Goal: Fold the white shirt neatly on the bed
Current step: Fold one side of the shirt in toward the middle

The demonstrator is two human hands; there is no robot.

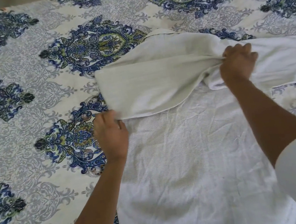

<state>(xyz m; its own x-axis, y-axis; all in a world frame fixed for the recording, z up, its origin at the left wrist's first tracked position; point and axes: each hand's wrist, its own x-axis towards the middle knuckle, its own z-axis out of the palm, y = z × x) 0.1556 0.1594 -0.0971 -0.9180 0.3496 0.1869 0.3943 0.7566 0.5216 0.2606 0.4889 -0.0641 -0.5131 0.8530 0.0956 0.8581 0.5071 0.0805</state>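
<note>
Both hands pinch the white shirt point(188, 153): left hand point(111, 134) its side edge, right hand point(238, 64) bunched cloth. A sleeve-side fold is apparently underway; next, lay it flat across the body.

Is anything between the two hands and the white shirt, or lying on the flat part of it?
Nothing visible. The left hand and the right hand grip the white shirt directly. Its flat part on the bedspread carries only wrinkles; the right forearm crosses above it.
</note>
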